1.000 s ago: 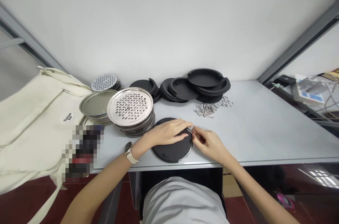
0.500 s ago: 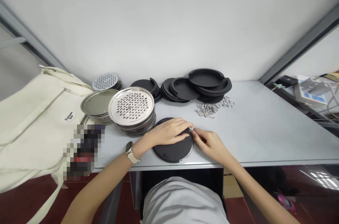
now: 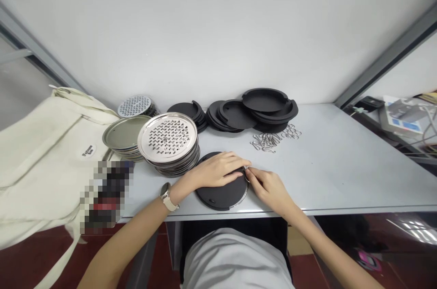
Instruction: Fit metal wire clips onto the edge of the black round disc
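Observation:
A round black disc-shaped cover (image 3: 221,193) lies near the table's front edge, with a thin silvery rim showing along its right side. My left hand (image 3: 220,169) rests flat across its top, fingers stretched toward the right edge and thumb apart. At that edge my right hand (image 3: 266,187) is closed in a pinch on a small silvery metal piece (image 3: 246,169), mostly covered by the fingers. Its exact shape is hidden. Left of the cover stands a stack of round metal graters (image 3: 167,139), the top one shiny and full of holes.
Behind are black round covers (image 3: 266,100) in several piles and loose metal clips (image 3: 264,142). Olive-green round lids (image 3: 124,133) and a grey perforated disc (image 3: 134,106) stand back left. A cream bag (image 3: 58,157) covers the table's left end. Boxes and cables (image 3: 404,118) lie far right.
My right hand has shifted slightly left, its fingertips now closer to the cover's edge. The left hand stays on the cover.

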A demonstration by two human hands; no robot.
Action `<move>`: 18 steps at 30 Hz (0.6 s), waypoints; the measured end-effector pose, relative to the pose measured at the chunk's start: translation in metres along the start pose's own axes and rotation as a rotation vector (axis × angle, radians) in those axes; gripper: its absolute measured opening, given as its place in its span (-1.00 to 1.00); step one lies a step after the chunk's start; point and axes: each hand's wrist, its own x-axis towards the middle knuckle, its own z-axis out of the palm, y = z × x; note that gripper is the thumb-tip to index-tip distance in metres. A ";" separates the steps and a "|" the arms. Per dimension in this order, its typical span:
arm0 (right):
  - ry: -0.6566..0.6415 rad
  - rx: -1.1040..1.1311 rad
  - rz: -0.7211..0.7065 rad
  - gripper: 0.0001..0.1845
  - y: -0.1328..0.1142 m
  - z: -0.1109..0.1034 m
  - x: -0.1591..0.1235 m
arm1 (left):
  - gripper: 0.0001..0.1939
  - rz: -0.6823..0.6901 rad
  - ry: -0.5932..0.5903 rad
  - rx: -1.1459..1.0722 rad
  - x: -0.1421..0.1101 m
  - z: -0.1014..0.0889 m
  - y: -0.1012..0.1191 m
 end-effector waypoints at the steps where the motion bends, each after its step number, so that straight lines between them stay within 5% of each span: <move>1: 0.001 0.000 -0.002 -0.56 0.000 0.000 0.000 | -0.64 -0.002 -0.001 -0.003 0.000 0.000 0.000; 18: 0.002 0.028 0.051 -0.54 -0.001 0.001 -0.001 | -0.55 -0.039 -0.007 -0.143 0.000 0.000 -0.003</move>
